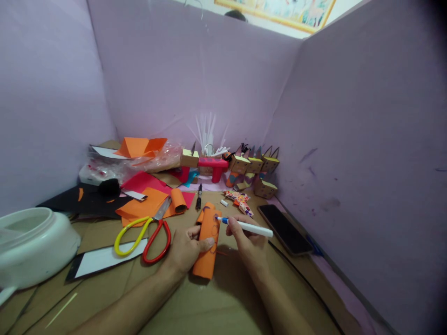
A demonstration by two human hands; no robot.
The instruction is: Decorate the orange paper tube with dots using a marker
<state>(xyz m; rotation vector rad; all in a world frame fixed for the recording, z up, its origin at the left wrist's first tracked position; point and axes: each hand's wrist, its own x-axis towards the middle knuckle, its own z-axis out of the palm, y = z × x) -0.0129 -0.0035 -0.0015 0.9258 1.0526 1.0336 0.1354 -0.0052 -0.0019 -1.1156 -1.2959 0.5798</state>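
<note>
My left hand (190, 249) is closed around an orange paper tube (204, 265), thumb on top, tilting it up from the cardboard surface. Dark outlined shapes are drawn along the tube's side. In my right hand (249, 246) is a white marker (256, 229) with a blue collar; its tip touches a small purple patch near the tube's far end. Just beyond the tube lies a small white cap (224, 203), with a black marker (199, 196) nearby. To the left rest scissors (157, 232) with one yellow and one red handle, beside a shorter orange tube (178, 201).
A phone (284, 229) lies at right and a white pot (38, 251) stands at left. Orange paper sheets (139, 204) and plastic wrap are heaped at back left. Several cardboard animal heads (240, 164) line the back right. Lilac walls (363, 153) enclose the workspace.
</note>
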